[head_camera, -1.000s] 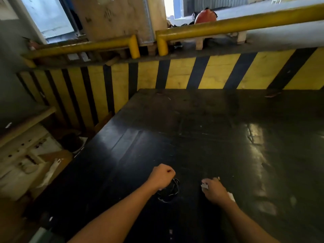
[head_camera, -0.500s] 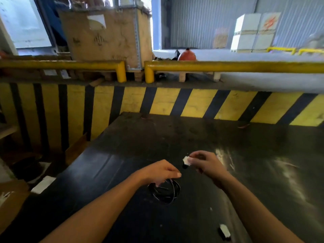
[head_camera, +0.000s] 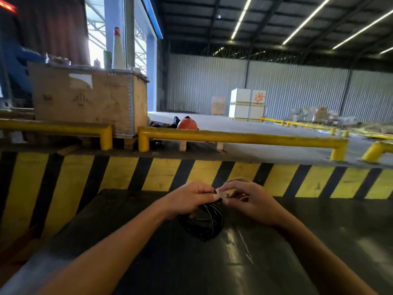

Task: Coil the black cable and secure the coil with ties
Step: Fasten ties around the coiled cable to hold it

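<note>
The coiled black cable (head_camera: 202,223) hangs in a small loop just above the black table (head_camera: 170,262). My left hand (head_camera: 188,199) grips the top of the coil from the left. My right hand (head_camera: 248,201) is beside it on the right, its fingertips pinching a small pale tie (head_camera: 220,193) at the top of the coil. The fingertips of both hands meet there, and they hide how the tie sits on the cable.
A yellow-and-black striped wall (head_camera: 191,175) rises right behind the table's far edge. Yellow guard rails (head_camera: 234,137) run above it. A wooden crate (head_camera: 89,99) stands back left, white boxes (head_camera: 247,106) far off on the warehouse floor.
The view tilted upward. My right hand picked a pale tie off the table and brought it to the coil; my left hand raised the coil, and both hands now meet at its top.
</note>
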`<control>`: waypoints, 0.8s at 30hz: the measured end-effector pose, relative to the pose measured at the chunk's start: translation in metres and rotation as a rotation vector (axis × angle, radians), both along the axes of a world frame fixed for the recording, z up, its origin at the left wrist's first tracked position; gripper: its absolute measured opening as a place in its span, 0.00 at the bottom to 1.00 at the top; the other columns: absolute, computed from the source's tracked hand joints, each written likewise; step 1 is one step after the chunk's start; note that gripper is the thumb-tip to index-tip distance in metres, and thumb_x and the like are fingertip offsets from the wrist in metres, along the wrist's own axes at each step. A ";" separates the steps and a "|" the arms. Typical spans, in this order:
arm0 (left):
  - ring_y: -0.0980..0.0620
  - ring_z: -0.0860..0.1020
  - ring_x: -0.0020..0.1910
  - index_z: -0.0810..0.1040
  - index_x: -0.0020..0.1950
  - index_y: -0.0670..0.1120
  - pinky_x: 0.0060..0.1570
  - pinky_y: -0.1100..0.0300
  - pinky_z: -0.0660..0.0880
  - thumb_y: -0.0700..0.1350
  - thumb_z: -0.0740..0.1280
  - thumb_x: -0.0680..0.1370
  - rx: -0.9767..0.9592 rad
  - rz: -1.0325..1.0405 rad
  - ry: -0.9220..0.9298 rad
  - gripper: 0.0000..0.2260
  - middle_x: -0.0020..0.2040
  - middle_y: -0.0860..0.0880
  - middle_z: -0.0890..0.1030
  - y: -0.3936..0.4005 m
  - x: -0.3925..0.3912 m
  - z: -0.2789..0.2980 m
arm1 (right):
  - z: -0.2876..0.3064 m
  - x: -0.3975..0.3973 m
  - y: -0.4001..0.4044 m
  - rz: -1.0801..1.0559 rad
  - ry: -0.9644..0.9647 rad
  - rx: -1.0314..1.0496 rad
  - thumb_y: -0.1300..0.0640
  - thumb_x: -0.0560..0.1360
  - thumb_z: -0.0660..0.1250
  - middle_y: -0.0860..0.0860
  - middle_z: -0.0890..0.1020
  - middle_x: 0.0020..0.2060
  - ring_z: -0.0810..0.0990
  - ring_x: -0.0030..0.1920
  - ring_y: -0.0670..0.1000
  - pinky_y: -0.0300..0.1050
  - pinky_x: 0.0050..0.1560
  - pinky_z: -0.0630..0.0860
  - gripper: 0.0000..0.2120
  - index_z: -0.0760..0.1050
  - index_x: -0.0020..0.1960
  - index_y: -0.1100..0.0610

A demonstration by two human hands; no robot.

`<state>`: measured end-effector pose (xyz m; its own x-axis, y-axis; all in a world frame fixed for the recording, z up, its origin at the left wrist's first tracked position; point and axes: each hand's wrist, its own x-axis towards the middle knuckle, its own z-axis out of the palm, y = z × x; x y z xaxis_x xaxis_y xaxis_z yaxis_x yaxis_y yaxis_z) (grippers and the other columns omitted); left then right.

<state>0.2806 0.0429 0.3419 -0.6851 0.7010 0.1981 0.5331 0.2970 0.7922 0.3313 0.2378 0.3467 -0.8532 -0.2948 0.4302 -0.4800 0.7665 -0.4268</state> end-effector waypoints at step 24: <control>0.56 0.67 0.25 0.77 0.41 0.50 0.25 0.65 0.65 0.45 0.63 0.80 -0.071 -0.147 0.019 0.08 0.29 0.52 0.70 -0.017 0.003 0.040 | 0.038 0.006 -0.008 0.190 0.062 0.154 0.57 0.75 0.67 0.40 0.80 0.42 0.78 0.43 0.39 0.32 0.43 0.73 0.10 0.80 0.55 0.53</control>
